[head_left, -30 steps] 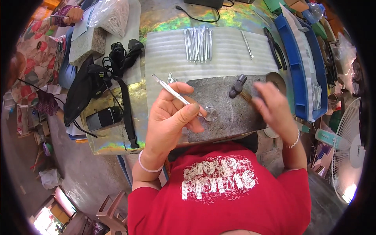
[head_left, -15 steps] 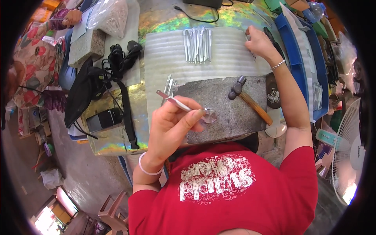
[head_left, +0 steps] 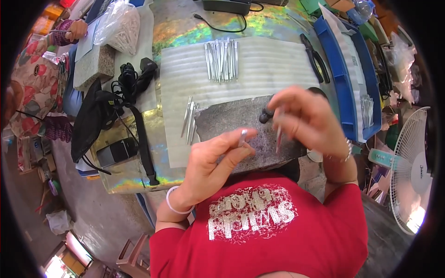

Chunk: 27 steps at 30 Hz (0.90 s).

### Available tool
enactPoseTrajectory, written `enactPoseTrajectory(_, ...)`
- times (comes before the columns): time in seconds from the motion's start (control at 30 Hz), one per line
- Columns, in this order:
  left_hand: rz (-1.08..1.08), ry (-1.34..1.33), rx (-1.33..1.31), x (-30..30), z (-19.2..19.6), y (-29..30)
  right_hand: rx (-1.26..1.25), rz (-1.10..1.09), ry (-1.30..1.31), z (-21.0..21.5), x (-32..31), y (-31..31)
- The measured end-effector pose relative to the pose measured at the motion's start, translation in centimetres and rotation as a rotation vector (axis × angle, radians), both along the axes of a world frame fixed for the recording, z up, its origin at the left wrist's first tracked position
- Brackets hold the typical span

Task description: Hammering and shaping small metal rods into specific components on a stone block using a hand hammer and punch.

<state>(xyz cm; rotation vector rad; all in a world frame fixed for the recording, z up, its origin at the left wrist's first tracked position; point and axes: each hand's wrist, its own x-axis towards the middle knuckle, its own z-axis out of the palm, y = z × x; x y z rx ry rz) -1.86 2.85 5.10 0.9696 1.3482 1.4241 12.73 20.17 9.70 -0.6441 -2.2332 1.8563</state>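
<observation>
My left hand [head_left: 215, 160] is closed in a pinch above the left part of the dark stone block [head_left: 222, 112]. Between its thumb and forefinger sits a silver metal strip [head_left: 243, 133], seen nearly end-on. My right hand [head_left: 308, 120], smeared by motion, is over the block's right side. From its fingers hangs a slim, blurred rod [head_left: 278, 138]. Behind that hand only the dark head of a hammer [head_left: 265, 115] shows; its handle is covered. Several silver strips [head_left: 221, 60] lie in a row on white foam sheeting [head_left: 264, 60], and a smaller group [head_left: 189, 121] rests left of the block.
Black-handled pliers [head_left: 315, 58] lie beside a blue tray [head_left: 336, 76] at the right. On the left are a black bag with straps [head_left: 95, 118], a dark phone-like box [head_left: 117, 152] and a granite block [head_left: 95, 69]. A fan [head_left: 412, 169] stands far right. Another person's hand [head_left: 76, 30] is upper left.
My right hand has come back from beside the pliers to the stone block, now covering the hammer's handle. The strip in my left hand has turned from lengthwise to nearly end-on. The view has shifted slightly.
</observation>
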Motion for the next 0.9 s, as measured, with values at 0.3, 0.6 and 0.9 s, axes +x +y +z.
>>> enactPoseTrajectory(0.3, 0.035, -0.043, 0.181, 1.2, -1.1, 0.0, 0.21, -0.052, 0.26, -1.6, 0.1, -4.4)
enactPoseTrajectory(0.6, 0.081, 0.015, 0.139, 2.1, -0.9, -1.2, 0.291, -0.084, 0.268, -1.4, 0.1, -6.0)
enactPoseTrajectory(0.9, 0.085, 0.03, 0.134, 2.0, -0.9, -1.4, 0.305, -0.045, 0.271, -1.3, 0.0, -5.8)
